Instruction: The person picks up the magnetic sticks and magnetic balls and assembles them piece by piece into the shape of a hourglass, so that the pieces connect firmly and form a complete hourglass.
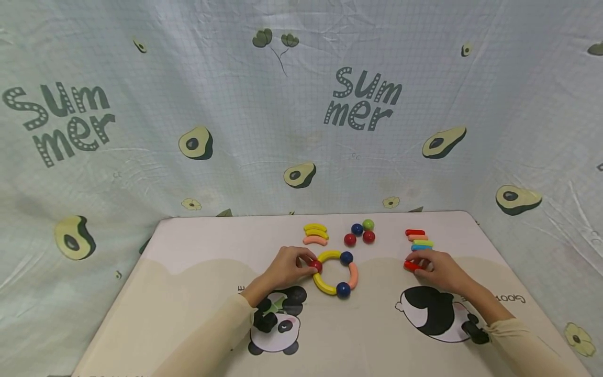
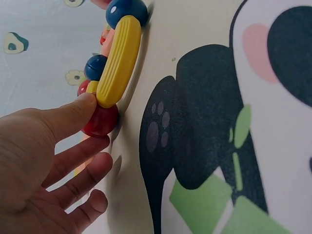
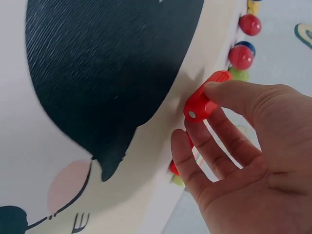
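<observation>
My left hand (image 1: pixel 288 266) pinches a red ball (image 2: pixel 101 122) between thumb and forefinger, its other fingers spread loosely. This ball sits at the left of a ring on the table, joined with two yellow curved rods (image 1: pixel 324 284), a pink curved rod (image 1: pixel 353 275) and two blue balls (image 1: pixel 343 290). My right hand (image 1: pixel 440 268) grips a short red rod (image 3: pixel 207 96) between thumb and fingers, right of the ring. A round silvery disc shows on the end of this rod in the right wrist view.
Behind the ring lie yellow and pink curved rods (image 1: pixel 315 234). Red, blue and green balls (image 1: pixel 369 237) cluster farther right. Beyond my right hand, several coloured straight rods (image 1: pixel 417 237) lie in a row. The table (image 1: pixel 198 303) backs onto a printed curtain (image 1: pixel 235 104).
</observation>
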Action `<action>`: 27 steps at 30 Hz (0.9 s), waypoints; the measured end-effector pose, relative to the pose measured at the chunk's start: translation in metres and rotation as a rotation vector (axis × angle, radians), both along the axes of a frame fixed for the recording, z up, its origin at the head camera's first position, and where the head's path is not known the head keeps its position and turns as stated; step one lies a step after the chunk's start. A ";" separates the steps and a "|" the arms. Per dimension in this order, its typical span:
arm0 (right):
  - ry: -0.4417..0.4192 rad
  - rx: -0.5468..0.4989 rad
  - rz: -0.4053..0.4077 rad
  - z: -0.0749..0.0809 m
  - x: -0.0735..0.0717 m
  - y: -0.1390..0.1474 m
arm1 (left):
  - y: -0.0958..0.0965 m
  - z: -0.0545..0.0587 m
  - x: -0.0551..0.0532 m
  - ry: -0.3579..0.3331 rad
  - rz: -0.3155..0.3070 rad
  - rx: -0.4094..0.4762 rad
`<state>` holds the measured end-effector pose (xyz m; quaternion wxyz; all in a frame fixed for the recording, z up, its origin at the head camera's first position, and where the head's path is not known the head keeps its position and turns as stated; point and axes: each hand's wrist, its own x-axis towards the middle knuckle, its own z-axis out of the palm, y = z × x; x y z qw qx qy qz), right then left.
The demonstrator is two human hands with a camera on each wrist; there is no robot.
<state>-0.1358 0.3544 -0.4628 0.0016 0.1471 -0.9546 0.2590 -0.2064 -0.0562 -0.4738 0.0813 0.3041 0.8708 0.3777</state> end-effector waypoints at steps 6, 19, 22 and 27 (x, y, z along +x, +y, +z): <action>0.005 -0.046 0.033 0.007 0.000 -0.008 | 0.000 -0.001 -0.002 0.002 -0.005 0.009; -0.058 -0.276 0.094 0.034 -0.001 -0.048 | 0.003 -0.004 -0.005 0.011 0.013 0.010; -0.048 -0.306 0.108 0.036 -0.002 -0.057 | 0.003 -0.005 -0.006 0.013 0.015 0.011; -0.026 -0.382 0.134 0.038 -0.003 -0.073 | 0.003 -0.007 -0.006 0.009 0.020 0.016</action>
